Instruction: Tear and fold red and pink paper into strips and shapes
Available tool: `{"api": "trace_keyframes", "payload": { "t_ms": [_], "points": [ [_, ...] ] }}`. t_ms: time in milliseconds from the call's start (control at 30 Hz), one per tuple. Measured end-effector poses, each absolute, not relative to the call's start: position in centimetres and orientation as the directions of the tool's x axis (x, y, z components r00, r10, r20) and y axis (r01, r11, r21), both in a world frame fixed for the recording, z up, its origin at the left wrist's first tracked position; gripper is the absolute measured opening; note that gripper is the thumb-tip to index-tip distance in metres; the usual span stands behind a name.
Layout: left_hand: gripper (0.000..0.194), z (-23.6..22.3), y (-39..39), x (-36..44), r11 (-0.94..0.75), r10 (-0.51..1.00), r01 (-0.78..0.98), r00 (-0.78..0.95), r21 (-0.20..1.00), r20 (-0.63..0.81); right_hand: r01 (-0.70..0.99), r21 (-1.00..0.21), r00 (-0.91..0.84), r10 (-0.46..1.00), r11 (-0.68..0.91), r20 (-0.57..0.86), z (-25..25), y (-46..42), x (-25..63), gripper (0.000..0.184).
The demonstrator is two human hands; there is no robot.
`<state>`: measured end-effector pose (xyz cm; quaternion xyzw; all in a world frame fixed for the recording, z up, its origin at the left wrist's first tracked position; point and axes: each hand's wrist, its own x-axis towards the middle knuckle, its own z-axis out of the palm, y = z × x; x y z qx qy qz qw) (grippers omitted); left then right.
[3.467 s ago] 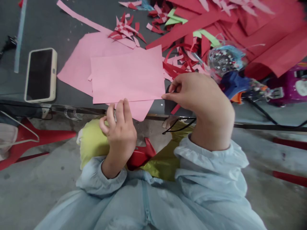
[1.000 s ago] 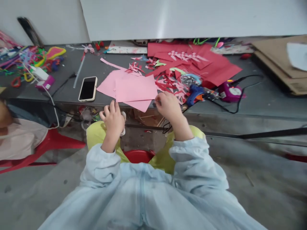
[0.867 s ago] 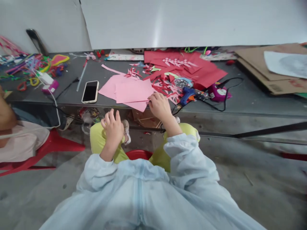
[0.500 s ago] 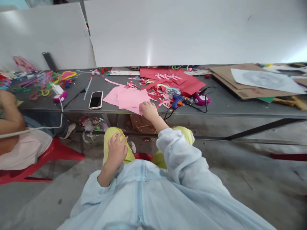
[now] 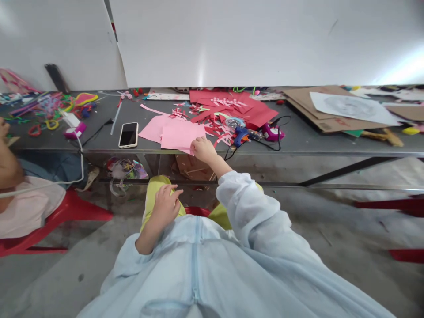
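Observation:
Pink paper sheets [image 5: 180,134] lie overlapped near the front edge of the table. At the right corner of the upper sheet, my right hand [image 5: 203,149] has its fingers closed on the paper. Part of that corner is hidden under the fingers. My left hand [image 5: 165,204] is over my knee in yellow-green trousers [image 5: 153,191], fingers apart and holding nothing. Just right of the papers are red and pink paper scraps [image 5: 220,132], with red sheets [image 5: 255,112] behind them. A blue glue gun [image 5: 240,136] sits beside the scraps.
A phone [image 5: 128,135] lies left of the papers. A purple plug block [image 5: 273,131] with a black cord is at right, near stacked cardboard [image 5: 318,117] bearing a drawing [image 5: 351,107]. White panels [image 5: 232,44] stand behind. Another person's arm [image 5: 9,163] is at far left.
My view has shifted slightly, moving the table items left in the picture. My left hand's fingers have lifted and spread a little. My right hand stays at the pink paper's corner.

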<state>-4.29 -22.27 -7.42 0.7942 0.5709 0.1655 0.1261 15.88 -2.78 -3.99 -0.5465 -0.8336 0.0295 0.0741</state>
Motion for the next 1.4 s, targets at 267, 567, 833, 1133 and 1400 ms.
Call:
{"api": "trace_keyframes", "payload": {
  "t_ms": [267, 567, 833, 1133, 1400],
  "points": [
    [0.037, -7.3, -18.9, -4.9, -0.288, 0.955, 0.835, 0.215, 0.469, 0.204, 0.866, -0.252, -0.387, 0.898, 0.433, 0.211, -1.7, -4.5, 16.6, 0.029],
    [0.043, -5.2, -11.8, -7.7, -0.269, 0.836, 0.83, -0.051, 0.488, 0.547, 0.682, -0.55, -0.332, 0.874, 0.482, 0.355, -0.7, -4.9, 17.6, 0.013],
    [0.061, -3.7, -6.1, -7.7, -0.319, 0.774, 0.826, -0.056, 0.465, 0.631, 0.663, -0.426, -0.363, 0.762, 0.616, 0.536, 0.7, -3.7, 19.0, 0.015],
    [0.035, -0.6, -7.6, -6.0, -0.468, 0.656, 0.714, -0.115, 0.521, 0.746, 0.675, -0.322, -0.289, 0.639, 0.664, 0.713, 3.5, -7.6, 19.9, 0.02],
    [0.019, -2.3, -10.9, -4.4, -0.557, 0.724, 0.342, -0.247, 0.757, 0.644, 0.629, -0.424, -0.282, 0.699, 0.652, 0.657, 3.1, -12.5, 21.3, 0.023]
  ]
}}
